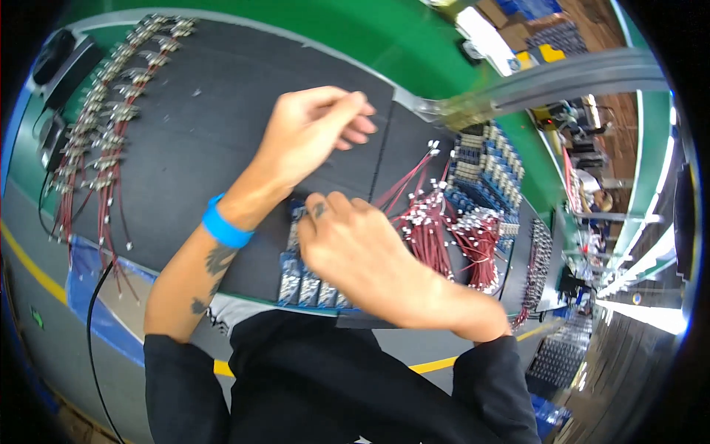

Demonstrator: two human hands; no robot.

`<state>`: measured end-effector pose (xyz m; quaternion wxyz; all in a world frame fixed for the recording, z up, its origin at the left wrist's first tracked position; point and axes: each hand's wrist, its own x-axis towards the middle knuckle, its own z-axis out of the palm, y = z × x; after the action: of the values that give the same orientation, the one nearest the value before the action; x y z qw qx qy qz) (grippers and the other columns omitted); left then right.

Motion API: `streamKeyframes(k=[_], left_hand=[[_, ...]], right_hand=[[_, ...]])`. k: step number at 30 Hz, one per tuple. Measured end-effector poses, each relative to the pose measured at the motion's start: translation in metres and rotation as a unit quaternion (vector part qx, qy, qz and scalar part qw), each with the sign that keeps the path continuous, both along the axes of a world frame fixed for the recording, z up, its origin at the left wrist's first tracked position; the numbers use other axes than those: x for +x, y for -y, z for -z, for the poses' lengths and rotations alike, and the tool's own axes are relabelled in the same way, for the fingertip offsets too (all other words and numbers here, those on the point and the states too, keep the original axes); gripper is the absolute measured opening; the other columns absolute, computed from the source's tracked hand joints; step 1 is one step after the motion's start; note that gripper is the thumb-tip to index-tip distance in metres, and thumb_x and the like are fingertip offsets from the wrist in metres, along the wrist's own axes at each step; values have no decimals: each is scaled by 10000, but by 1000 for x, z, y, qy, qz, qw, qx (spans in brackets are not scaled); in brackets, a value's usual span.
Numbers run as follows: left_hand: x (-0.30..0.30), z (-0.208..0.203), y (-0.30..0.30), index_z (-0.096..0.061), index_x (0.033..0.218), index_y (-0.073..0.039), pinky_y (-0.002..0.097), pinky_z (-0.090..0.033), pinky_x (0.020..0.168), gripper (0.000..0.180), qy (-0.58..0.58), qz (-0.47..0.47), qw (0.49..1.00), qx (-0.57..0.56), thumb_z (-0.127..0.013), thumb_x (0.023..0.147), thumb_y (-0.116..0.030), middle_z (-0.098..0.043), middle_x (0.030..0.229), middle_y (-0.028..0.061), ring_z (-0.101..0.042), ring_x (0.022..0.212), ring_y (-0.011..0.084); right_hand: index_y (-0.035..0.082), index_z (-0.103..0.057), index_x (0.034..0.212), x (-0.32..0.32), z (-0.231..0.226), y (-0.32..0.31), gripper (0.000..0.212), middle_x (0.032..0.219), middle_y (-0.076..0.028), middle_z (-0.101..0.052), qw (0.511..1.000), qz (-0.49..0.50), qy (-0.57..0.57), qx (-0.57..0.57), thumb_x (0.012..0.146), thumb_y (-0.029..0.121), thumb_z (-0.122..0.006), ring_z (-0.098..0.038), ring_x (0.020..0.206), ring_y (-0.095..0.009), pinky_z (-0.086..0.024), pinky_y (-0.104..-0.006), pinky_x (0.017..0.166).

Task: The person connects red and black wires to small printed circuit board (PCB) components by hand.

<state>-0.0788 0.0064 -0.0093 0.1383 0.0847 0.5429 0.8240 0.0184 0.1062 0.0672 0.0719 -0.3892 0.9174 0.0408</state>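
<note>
My left hand (316, 133), with a blue wristband (225, 222) on its wrist, hovers above the black mat (222, 103). Its fingers are loosely bent and a little apart, and nothing shows in them. Closer to me, my right hand (362, 251) is curled palm down over a group of small blue circuit boards (289, 280) at the near edge of the mat. Its fingertips are hidden beneath the hand, so I cannot make out what they grip. Right of it lie bundles of dark red wires with white plugs (429, 248), a few strands reaching away from me.
Blue boards with pale connectors are stacked (484, 174) beyond the wire bundles. Rows of wired connector pieces (107, 111) run along the left side. A grey curved bar (547, 85) crosses at upper right. A black cable (90, 318) hangs at lower left.
</note>
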Motion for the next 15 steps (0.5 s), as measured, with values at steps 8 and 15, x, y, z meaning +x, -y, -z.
streamKeyframes(k=[8,15], left_hand=[[-1,-12,1,-714,1002,-3,256,-540,700,312,-13,4,999,-34,-592,1004,-290,-723,874,94,-693,798,147],[2,-6,0,-712,998,2,257,-540,699,308,-4,9,999,-48,-591,1004,-281,-723,876,97,-693,793,148]], right_hand=[[-25,-698,924,38,-46,-109,125,806,-175,-688,866,436,-37,-243,841,69,-691,-672,651,-281,-519,-381,589],[-13,-693,924,34,37,-163,139,811,-166,-689,865,457,-14,-205,845,99,-721,-655,674,-290,-503,-391,623]])
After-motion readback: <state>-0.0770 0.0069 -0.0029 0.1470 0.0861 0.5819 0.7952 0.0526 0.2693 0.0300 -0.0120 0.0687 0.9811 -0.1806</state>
